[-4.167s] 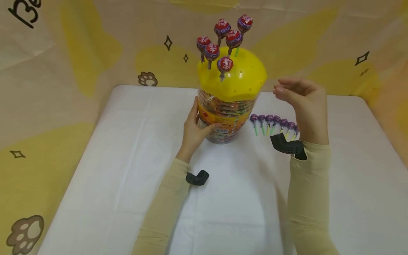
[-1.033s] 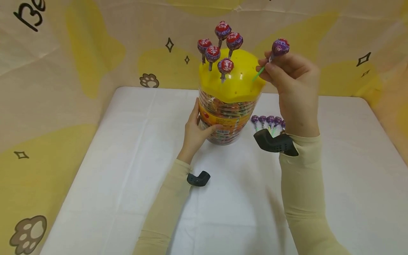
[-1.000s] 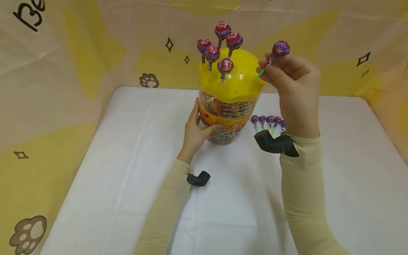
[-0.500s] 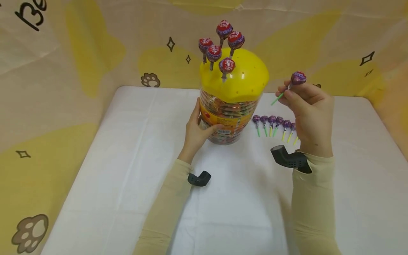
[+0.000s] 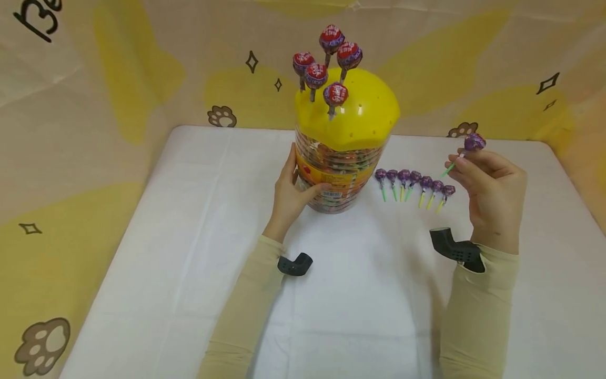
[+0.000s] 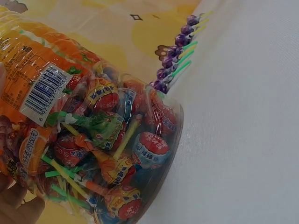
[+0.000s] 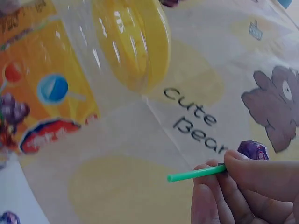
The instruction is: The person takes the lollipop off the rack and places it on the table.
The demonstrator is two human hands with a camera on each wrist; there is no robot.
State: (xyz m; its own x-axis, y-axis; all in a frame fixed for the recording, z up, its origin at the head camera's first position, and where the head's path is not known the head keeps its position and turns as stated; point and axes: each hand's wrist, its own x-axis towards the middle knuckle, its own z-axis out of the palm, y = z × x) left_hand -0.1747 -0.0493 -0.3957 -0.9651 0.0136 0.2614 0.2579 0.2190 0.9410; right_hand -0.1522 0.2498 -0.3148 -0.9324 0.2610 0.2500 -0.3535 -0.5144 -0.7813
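A clear candy jar (image 5: pixel 340 181) with a domed yellow lid (image 5: pixel 360 113) stands on the table, full of wrapped lollipops. Several red-and-purple lollipops (image 5: pixel 315 76) stick up from the lid's left part, and small holes dot the rest. My left hand (image 5: pixel 292 197) grips the jar low on its left side, thumb across the front by the barcode (image 6: pixel 45 94). Above the table at the right, my right hand (image 5: pixel 494 195) pinches a purple lollipop (image 5: pixel 475 142) near its head. The green stick (image 7: pixel 196 174) points out past the fingertips, down and left in the head view.
Several purple lollipops (image 5: pixel 415 177) with green or yellow sticks lie in a row right of the jar. The white tabletop (image 5: pixel 355 305) ends at a backdrop cloth (image 5: pixel 189 79) printed with paw marks. Dark camera mounts (image 5: pixel 295 265) sit at both wrists.
The right hand, empty at first, has taken the rear right lollipop out of the lid and carried it right and down, past the row. The left hand has stayed on the jar.
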